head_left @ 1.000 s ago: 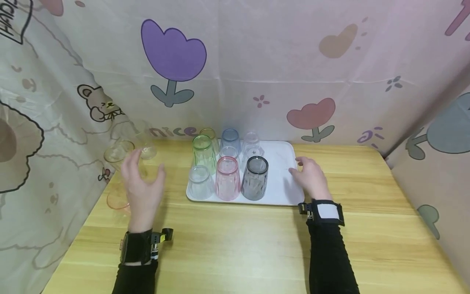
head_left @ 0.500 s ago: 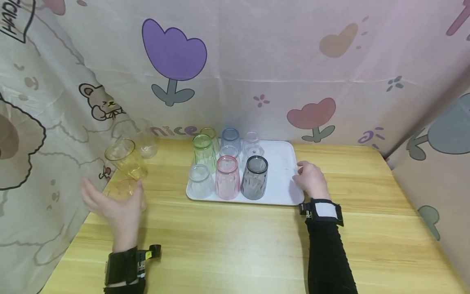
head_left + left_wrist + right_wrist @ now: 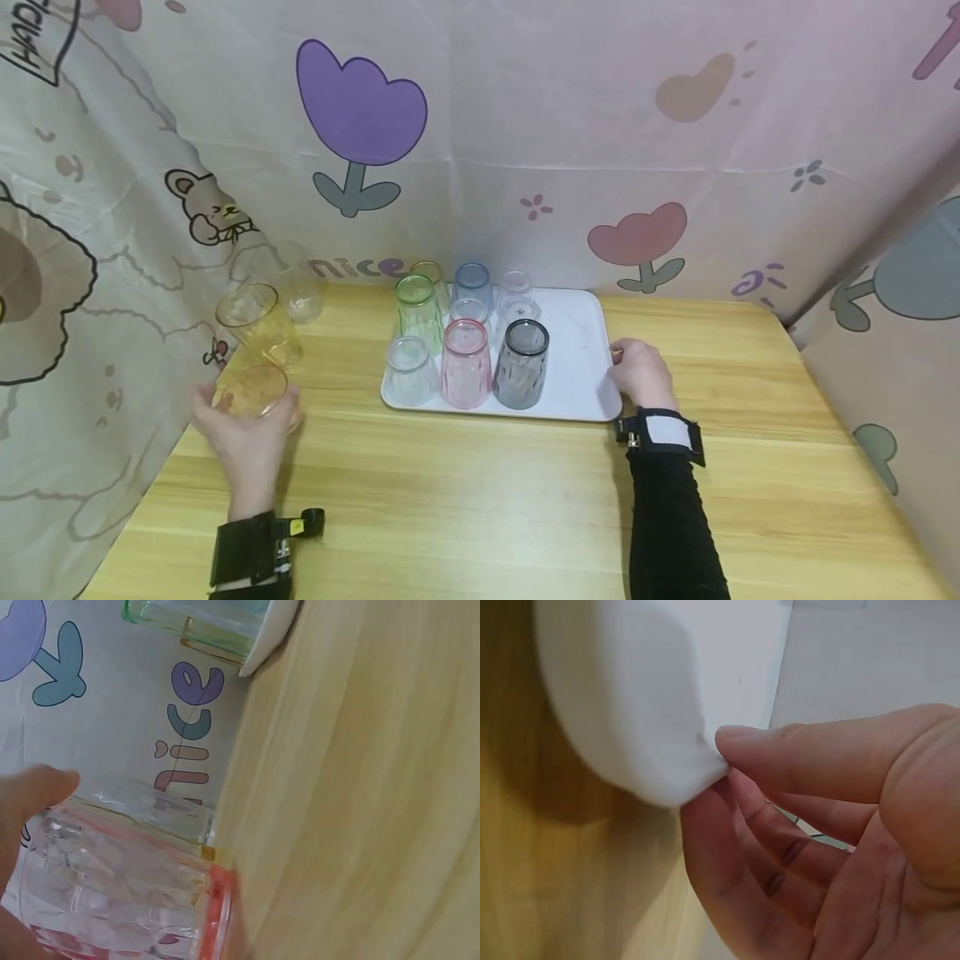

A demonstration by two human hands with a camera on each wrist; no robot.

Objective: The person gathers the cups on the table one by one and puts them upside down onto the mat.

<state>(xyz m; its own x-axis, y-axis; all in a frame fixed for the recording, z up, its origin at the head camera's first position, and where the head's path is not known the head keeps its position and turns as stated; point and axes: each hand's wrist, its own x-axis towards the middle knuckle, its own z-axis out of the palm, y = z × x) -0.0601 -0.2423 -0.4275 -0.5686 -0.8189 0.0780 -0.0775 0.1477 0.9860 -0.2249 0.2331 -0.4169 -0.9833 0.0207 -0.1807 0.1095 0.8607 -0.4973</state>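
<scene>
My left hand (image 3: pixel 246 410) grips a clear cup with an orange-pink rim (image 3: pixel 252 389) that lies tilted near the table's left edge. In the left wrist view my thumb (image 3: pixel 34 791) rests on that cup (image 3: pixel 127 892). My right hand (image 3: pixel 619 355) pinches the right rim of a white tray (image 3: pixel 577 350); the right wrist view shows the thumb (image 3: pixel 817 750) on top of the rim (image 3: pixel 622 712) and fingers beneath. Several upturned cups stand on the tray's left half, among them a green (image 3: pixel 416 308), a pink (image 3: pixel 465 362) and a grey one (image 3: pixel 522 362).
A yellow cup (image 3: pixel 258 321) and a clear cup (image 3: pixel 288 279) sit tilted behind the held cup, against the printed cloth wall (image 3: pixel 112 275). Cloth walls close off the left, back and right. The wooden table (image 3: pixel 480 500) stretches toward me.
My left hand swung left and toward me, then closed round the orange-rimmed cup. My right hand slid slightly right to the tray's edge and took hold of the rim.
</scene>
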